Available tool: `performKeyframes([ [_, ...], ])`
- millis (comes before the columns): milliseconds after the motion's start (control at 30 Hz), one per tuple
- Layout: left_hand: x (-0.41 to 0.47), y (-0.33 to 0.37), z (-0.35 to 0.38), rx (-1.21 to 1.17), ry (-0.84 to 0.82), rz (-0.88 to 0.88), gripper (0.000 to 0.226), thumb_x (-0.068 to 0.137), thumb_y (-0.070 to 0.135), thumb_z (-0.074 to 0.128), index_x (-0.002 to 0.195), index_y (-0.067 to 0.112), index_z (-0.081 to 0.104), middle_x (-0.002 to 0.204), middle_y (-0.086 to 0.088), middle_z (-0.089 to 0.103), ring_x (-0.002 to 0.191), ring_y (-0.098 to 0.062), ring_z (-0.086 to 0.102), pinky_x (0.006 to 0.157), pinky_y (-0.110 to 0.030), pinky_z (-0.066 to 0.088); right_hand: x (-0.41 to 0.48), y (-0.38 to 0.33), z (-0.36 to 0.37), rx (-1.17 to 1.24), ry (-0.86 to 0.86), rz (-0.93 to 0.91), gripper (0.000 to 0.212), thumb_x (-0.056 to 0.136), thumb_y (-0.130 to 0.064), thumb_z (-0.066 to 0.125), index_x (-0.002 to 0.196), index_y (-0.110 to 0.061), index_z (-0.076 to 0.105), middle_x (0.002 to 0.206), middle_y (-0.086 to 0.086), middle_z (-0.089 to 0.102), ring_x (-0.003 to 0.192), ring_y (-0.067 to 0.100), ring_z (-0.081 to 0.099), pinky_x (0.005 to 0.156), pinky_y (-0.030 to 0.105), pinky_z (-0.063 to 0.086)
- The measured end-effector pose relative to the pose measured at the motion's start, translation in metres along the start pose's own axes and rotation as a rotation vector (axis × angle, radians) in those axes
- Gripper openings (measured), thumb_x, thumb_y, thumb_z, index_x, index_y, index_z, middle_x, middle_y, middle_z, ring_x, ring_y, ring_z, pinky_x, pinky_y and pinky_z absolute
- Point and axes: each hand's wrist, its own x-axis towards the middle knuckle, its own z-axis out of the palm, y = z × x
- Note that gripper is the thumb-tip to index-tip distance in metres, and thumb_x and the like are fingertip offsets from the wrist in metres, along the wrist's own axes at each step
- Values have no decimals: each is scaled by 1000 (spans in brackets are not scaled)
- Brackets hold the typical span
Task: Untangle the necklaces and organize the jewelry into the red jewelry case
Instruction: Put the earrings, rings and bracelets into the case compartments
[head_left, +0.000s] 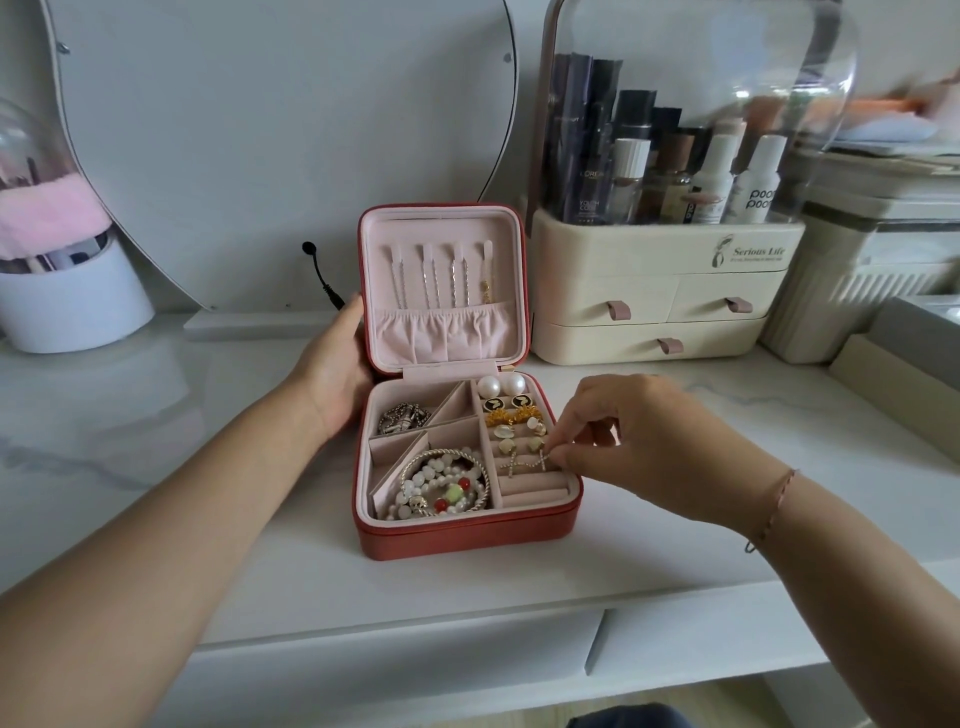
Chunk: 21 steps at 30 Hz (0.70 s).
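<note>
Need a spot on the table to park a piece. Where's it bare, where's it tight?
Bare: tabletop in front of the red jewelry case, and left of it toward the white brush pot. Tight: cream organizer close behind on the right; right hand over the case's right side.

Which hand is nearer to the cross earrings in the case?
Right. The right hand pinches one of the cross earrings; the left hand holds the red jewelry case at its lid's opposite edge.
</note>
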Motion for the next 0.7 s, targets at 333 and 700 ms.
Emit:
performKeyframes([
  [333, -2, 1, 1, -22, -9, -25, 37, 98, 41, 44, 119, 20, 65, 105, -2, 73, 89, -14, 72, 66, -23, 58, -1, -9, 4, 122, 0, 178, 9, 77, -18, 72, 70, -24, 71, 61, -3, 63, 47, 8, 50, 45, 15, 40],
  [700, -2, 2, 1, -6, -15, -17, 41, 98, 44, 43, 122, 19, 64, 111, -3, 72, 91, -14, 71, 66, -23, 57, -15, -22, 12, -60, 114, 174, 7, 81, -21, 66, 79, -25, 71, 64, -9, 53, 59, 6, 47, 57, 16, 39],
])
